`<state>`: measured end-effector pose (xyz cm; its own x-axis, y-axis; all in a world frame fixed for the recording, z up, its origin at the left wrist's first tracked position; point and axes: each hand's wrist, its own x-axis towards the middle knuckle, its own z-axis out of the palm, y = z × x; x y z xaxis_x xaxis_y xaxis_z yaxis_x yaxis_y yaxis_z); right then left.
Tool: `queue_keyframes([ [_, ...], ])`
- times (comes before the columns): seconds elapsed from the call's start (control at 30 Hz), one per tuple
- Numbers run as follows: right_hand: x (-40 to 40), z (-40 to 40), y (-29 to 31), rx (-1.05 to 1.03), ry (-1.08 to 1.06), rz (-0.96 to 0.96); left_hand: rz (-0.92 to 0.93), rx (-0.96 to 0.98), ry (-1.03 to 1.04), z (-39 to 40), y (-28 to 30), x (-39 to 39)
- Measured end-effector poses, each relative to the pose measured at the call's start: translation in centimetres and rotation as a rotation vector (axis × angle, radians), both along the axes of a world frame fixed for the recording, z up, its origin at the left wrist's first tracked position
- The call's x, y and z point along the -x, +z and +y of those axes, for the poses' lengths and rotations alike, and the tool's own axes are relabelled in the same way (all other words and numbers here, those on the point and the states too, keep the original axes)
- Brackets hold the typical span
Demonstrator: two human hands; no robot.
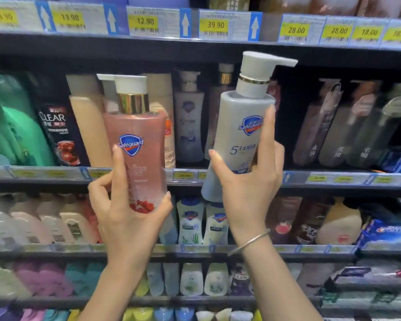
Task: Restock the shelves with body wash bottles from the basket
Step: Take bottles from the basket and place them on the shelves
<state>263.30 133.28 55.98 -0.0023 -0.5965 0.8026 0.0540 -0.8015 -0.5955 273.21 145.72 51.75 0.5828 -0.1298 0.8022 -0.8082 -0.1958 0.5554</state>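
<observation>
The pink bottle [136,156] looks full, heavy and slippery, so my left hand [125,209] wraps its bottom end. My right hand [248,179] wraps the white bottle [239,140] low down, near the shelf's [333,179] front edge.

Both forearms rise from the lower edge of the view, bare, hands lifted side by side and apart. The left hand [127,205] is palm toward the camera, its fingers [118,167] curled round the lower part of a pink bottle [139,147], index stretched up its left side and thumb wrapped on the right near the base. The right hand [248,181] grips a white bottle [239,135] at mid-body, thumb on its left, index extended up its right edge; a thin metal bangle [250,242] circles that wrist.
</observation>
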Motion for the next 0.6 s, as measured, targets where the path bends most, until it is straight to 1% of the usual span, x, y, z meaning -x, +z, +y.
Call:
queue_keyframes([
  [0.23,-4.6,-1.6,2.3,0.078,0.009,-0.089,-0.01,0.009,0.04,-0.3,0.6,-2.3],
  [0.37,-7.4,-2.6,1.8,0.121,0.012,-0.111,-0.01,-0.003,0.067,-0.5,1.0,-3.1],
  [0.6,-10.3,-3.5,-0.5,0.087,-0.005,-0.034,-0.023,0.006,0.02,-0.8,0.1,-4.1],
])
